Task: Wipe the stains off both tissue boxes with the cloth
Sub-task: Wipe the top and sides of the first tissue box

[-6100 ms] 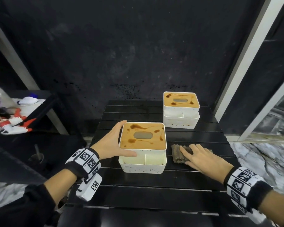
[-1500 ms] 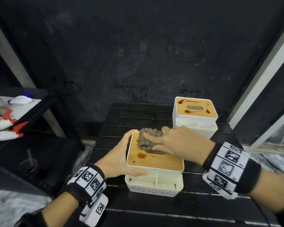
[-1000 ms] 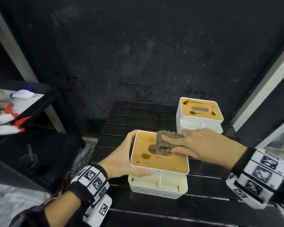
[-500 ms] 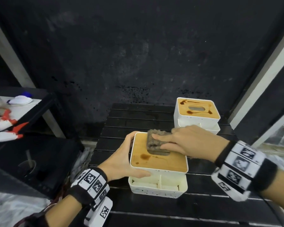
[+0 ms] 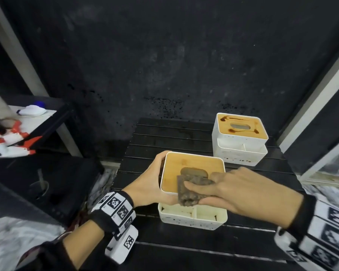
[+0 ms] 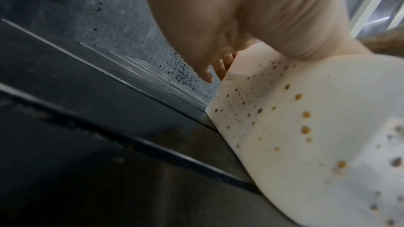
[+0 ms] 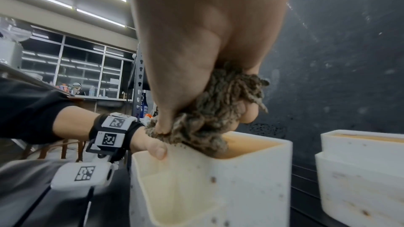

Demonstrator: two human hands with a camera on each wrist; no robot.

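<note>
Two white tissue boxes with wooden lids stand on a black slatted table (image 5: pixel 164 239). The near tissue box (image 5: pixel 186 165) has a lid that looks free of dark stains where it shows. My left hand (image 5: pixel 155 180) grips its left side, thumb on the front wall, fingers round the far corner. My right hand (image 5: pixel 219 189) pinches a crumpled grey-brown cloth (image 5: pixel 190 189) and presses it on the lid's front edge, beside the oval slot; the cloth (image 7: pixel 210 115) overhangs that edge. The far tissue box (image 5: pixel 240 132) at the back right carries dark brown streaks on its lid.
Brown speckles dot the near box's white wall (image 6: pixel 273 110). A dark wall rises straight behind the table. A side shelf (image 5: pixel 39 118) at the left holds red-and-white tools. A white frame post (image 5: pixel 321 94) runs up at the right.
My right hand has dragged the cloth from the lid's far middle to its front edge. The brown blot at the lid's front left is gone. The left hand keeps its hold.
</note>
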